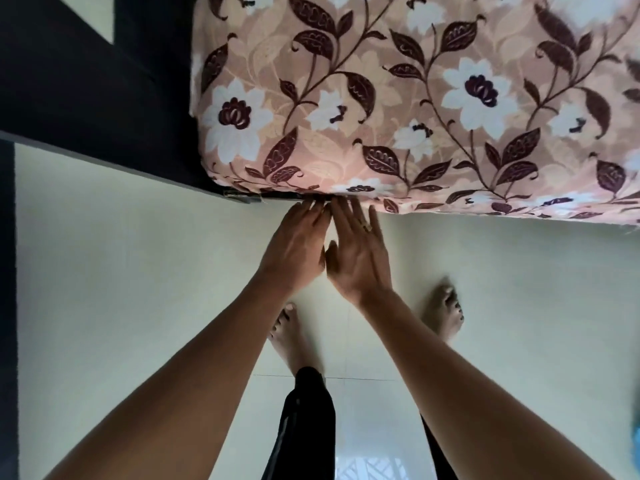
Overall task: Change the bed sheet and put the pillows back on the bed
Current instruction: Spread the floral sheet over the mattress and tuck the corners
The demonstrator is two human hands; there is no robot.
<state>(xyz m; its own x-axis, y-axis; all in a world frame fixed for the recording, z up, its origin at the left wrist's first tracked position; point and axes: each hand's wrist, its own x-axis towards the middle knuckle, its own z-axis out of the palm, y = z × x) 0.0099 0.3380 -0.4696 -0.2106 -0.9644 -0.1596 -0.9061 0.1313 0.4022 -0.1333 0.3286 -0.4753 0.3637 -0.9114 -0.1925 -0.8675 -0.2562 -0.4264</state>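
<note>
A pink bed sheet (pixel 398 109) with white flowers and dark maroon leaves covers the mattress corner at the top of the view. My left hand (pixel 298 244) and my right hand (pixel 356 251) lie side by side below that corner, fingers straight, their tips at the sheet's lower edge where it meets the dark bed frame (pixel 242 195). The fingertips are partly hidden under the hem. My right hand wears a ring. No pillows are in view.
A dark headboard or bed frame (pixel 86 81) runs along the top left and left edge. The pale tiled floor (pixel 138 289) spreads below. My bare feet (pixel 291 337) stand close to the bed. A blue object (pixel 636 441) shows at the right edge.
</note>
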